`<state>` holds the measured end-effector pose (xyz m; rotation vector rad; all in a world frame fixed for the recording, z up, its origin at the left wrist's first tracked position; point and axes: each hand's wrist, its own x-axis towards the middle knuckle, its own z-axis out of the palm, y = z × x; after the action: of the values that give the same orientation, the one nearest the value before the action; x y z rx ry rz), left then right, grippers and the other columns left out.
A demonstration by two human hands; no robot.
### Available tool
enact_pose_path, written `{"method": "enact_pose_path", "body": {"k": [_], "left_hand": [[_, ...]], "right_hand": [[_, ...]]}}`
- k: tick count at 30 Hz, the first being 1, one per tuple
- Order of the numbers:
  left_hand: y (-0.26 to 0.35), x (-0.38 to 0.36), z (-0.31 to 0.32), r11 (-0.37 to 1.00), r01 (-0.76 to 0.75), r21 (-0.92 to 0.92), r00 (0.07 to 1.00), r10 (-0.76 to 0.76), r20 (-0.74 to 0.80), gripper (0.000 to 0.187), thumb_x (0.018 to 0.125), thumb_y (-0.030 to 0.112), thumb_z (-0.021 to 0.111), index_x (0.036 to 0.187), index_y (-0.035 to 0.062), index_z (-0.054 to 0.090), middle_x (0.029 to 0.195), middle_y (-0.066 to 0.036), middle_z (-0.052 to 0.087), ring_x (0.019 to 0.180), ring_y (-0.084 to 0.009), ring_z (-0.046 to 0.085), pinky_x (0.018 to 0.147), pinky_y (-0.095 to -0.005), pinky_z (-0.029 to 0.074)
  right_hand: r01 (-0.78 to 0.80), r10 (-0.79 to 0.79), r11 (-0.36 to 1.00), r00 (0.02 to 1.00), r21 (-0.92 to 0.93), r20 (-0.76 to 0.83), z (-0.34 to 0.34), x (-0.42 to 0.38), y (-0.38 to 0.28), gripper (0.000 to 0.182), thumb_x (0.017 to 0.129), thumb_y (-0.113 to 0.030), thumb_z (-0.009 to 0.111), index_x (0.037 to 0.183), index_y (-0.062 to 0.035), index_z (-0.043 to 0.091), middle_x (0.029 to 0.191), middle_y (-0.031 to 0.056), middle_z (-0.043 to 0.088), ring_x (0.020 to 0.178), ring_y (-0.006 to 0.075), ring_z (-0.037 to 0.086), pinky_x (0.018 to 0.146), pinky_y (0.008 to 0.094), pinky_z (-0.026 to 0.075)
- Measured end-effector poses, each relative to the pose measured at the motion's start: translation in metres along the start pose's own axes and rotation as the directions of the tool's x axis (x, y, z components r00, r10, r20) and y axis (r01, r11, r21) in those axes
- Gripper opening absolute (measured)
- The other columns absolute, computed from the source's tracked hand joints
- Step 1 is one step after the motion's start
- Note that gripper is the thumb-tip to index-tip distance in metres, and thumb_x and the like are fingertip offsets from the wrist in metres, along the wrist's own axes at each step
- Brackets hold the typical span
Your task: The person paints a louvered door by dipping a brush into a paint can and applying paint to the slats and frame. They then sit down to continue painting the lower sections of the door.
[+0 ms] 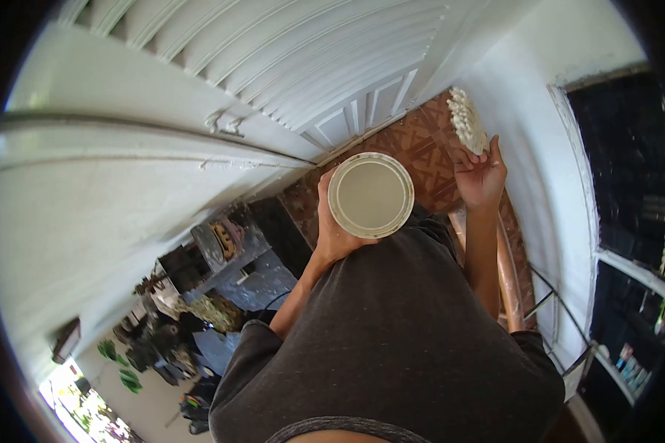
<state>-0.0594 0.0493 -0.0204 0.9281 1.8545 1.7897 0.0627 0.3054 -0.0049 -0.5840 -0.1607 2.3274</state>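
A round can (371, 195) of whitish paint is in front of my chest, seen from above with its top open. My left hand (334, 230) is wrapped around the can's left side. On the right, my right hand (480, 174) pinches the lower end of a cream-white, lumpy-textured thing (467, 122), which points up toward the white wall. Whether it is a brush or a roller cover I cannot tell. The can and the lumpy thing are apart.
White louvred doors (310, 66) with a latch stand ahead and to the left. Patterned brown floor tiles (414, 144) show below. A dark framed window (624, 162) is at right, a cluttered table (262, 280) at lower left.
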Motion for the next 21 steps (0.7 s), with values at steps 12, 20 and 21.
{"method": "enact_pose_path", "body": {"k": [12,20,21], "left_hand": [[-0.021,-0.012,-0.019,0.937,0.095,0.335,0.881,-0.236,0.409,0.074,0.064,0.021,0.096,0.126,0.0045,0.059,0.118,-0.006,0.067,0.111,-0.0202,0.062,0.098,-0.0373,0.048],[-0.032,-0.022,-0.015,0.951,0.261,0.169,0.859,-0.308,0.409,0.048,0.071,0.015,0.091,0.115,0.0099,0.072,0.11,-0.002,0.072,0.1,-0.0166,0.065,0.084,-0.033,0.053],[-0.033,-0.029,-0.013,0.929,0.326,0.173,0.868,-0.367,0.335,0.047,0.072,0.015,0.091,0.114,0.0096,0.072,0.11,-0.001,0.071,0.099,-0.017,0.065,0.084,-0.0333,0.053]], "right_hand": [[0.313,-0.304,0.95,0.91,-0.012,-0.283,-0.183,0.061,0.036,0.036,0.101,-0.037,0.06,0.106,-0.0009,0.062,0.083,0.0065,0.061,0.08,0.0203,0.06,0.067,0.0301,0.048],[0.447,-0.463,0.886,0.85,-0.122,-0.251,-0.219,0.164,0.101,0.04,0.102,-0.037,0.059,0.112,0.0021,0.064,0.085,0.0064,0.069,0.079,0.016,0.066,0.067,0.0258,0.05],[0.467,-0.49,0.872,0.834,-0.147,-0.253,-0.222,0.181,0.106,0.041,0.101,-0.038,0.06,0.111,0.0018,0.065,0.084,0.0066,0.07,0.078,0.0158,0.066,0.066,0.0258,0.05]]}}
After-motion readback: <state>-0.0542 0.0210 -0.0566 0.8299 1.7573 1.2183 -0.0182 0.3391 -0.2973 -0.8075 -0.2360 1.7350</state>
